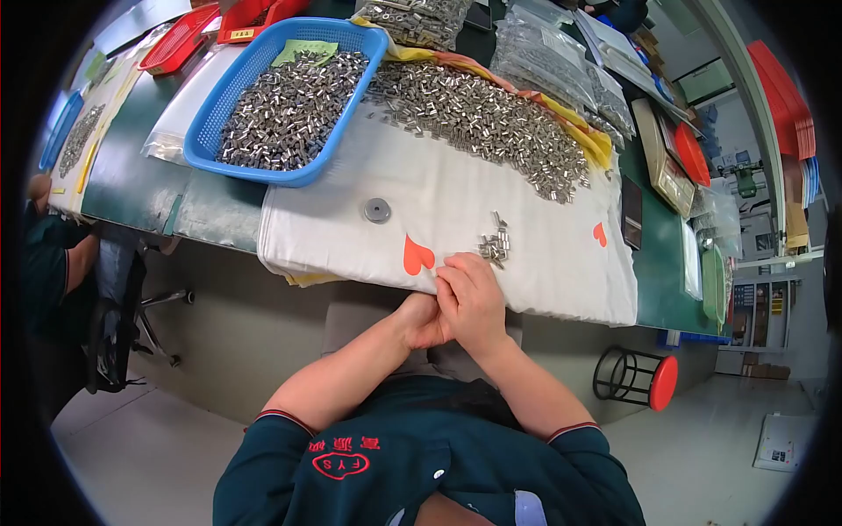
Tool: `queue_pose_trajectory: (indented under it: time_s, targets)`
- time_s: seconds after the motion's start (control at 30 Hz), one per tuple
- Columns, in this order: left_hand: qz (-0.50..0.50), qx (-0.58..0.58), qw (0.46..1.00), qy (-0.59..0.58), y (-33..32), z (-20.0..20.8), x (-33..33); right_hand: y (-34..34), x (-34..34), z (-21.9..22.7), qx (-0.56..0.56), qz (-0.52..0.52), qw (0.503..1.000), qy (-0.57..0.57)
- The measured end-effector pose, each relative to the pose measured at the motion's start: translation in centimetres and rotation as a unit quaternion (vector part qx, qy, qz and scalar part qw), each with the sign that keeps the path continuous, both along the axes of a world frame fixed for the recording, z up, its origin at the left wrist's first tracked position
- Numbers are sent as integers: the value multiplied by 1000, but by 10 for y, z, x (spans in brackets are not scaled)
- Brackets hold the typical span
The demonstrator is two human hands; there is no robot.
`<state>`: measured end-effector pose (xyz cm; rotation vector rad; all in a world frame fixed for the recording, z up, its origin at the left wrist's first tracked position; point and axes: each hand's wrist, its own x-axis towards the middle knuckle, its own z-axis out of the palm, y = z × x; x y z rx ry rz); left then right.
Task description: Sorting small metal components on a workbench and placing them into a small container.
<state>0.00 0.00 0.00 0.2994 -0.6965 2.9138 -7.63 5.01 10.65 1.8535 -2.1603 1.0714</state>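
Observation:
Close together at the front edge of a white cloth (324, 237), my two hands meet with their fingers curled. My left hand (424, 323) is palm up, below and left of my right hand (474, 302). The fingers of both are closed; whatever lies between them is hidden. Just beyond my right hand is a small group of short metal cylinders (496, 245). A grey round disc with a central hole (377, 210) rests on the cloth to the left. Farther back spreads a large heap of similar cylinders (500, 127), bordered by a yellow and orange cloth (599, 145).
At the back left stands a blue basket (197, 131) of metal cylinders, with red trays (180, 42) beyond it. Bagged parts (539, 57) line the back. A dark phone-like object (631, 212) lies right. A red-topped stool (663, 383) is on the floor; another person's arm (81, 261) shows left.

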Motion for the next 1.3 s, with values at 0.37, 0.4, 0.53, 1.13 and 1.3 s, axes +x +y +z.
queue_pose_trajectory:
  time_s: [0.37, 0.4, 0.53, 1.13, 1.3]
  targets:
    - [-26, -224, 939, -259, -3, 35, 0, 43, 13, 3, 18, 41, 999, -11]
    - [-22, -235, 942, -240, -6, 52, -1, 45, 12, 5, 30, 63, 997, -26]
    - [-27, -192, 954, -228, -7, 40, -1, 49, 6, 19, -14, 72, 995, -64]
    - [-86, -307, 881, -350, 6, 54, -13, -2, -93, 9, 79, 3, 997, 14]
    - [-81, -311, 883, -342, 8, 55, -16, 19, -83, 13, 86, -32, 996, 5]
